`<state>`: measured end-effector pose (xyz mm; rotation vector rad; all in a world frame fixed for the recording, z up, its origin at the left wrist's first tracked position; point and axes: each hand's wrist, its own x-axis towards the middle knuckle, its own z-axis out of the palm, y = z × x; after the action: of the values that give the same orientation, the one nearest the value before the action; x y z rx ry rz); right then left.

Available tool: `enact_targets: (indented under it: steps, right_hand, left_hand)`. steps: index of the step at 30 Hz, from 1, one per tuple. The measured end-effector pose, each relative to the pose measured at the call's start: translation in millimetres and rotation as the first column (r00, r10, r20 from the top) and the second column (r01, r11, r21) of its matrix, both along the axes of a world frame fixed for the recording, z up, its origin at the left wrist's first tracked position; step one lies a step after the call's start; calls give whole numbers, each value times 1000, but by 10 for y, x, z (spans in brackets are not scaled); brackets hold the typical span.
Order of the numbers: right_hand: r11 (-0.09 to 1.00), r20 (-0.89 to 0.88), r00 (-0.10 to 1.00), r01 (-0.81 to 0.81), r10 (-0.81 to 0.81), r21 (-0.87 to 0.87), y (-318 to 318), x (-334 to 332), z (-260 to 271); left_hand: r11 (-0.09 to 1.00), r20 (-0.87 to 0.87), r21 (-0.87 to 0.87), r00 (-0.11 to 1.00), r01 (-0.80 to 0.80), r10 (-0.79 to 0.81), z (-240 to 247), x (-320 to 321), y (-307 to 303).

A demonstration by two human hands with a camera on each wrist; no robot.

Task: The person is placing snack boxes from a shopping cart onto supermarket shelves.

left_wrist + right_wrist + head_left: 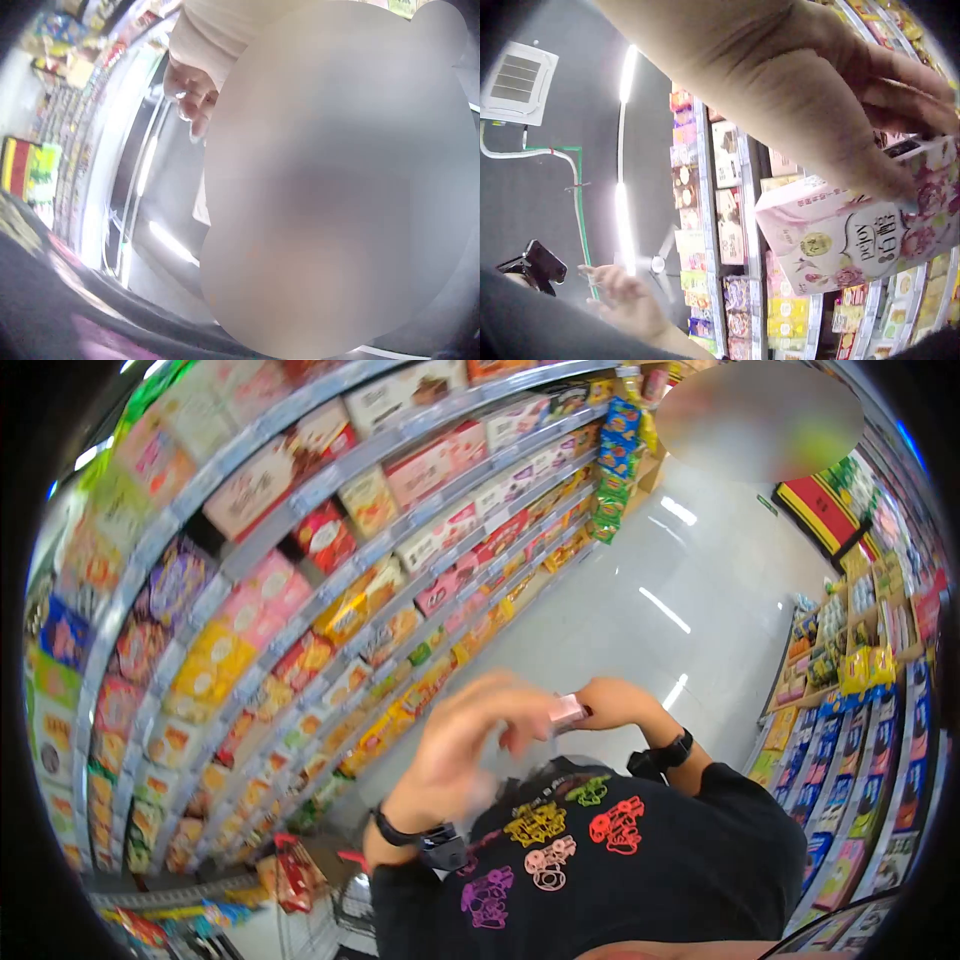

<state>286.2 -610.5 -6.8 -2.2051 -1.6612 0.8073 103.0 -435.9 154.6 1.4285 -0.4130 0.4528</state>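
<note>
A pink floral box is in my right hand, in front of my chest. In the right wrist view the thumb lies on the box's printed face and the other fingers are partly hidden behind its edge. My left hand is raised to the left of the box, blurred in the head view, with bent, loose fingers holding nothing. Several fingers show in the left wrist view; a large blurred patch hides much of that picture.
Shelves of boxed snacks run along the left. Other stocked shelves and cartons stand on the right. A shopping cart is at the lower left. Grey floor stretches between the shelves, with a red and yellow display farther off.
</note>
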Motion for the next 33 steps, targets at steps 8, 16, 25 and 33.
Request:
enact_targets:
  steps: [8,16,25,33]
  right_hand:
    - [706,-831,408,707,-379,25,-862,202,-110]
    - [562,-879,237,826,-413,-41,-909,439,-107]
    - [654,-948,168,755,-269,-52,546,1371,-145]
    - [782,-919,-387,550,-72,-293,2134,1636,177]
  left_hand:
    - [790,-292,611,912,-55,290,-1334,1114,-66]
    - [749,-405,603,914,274,-8,-1535,1799,-166]
    - [720,-414,679,885,143,214,-1096,2209,1078]
    - [960,-532,273,821,-65,207,-1399,2136,2160]
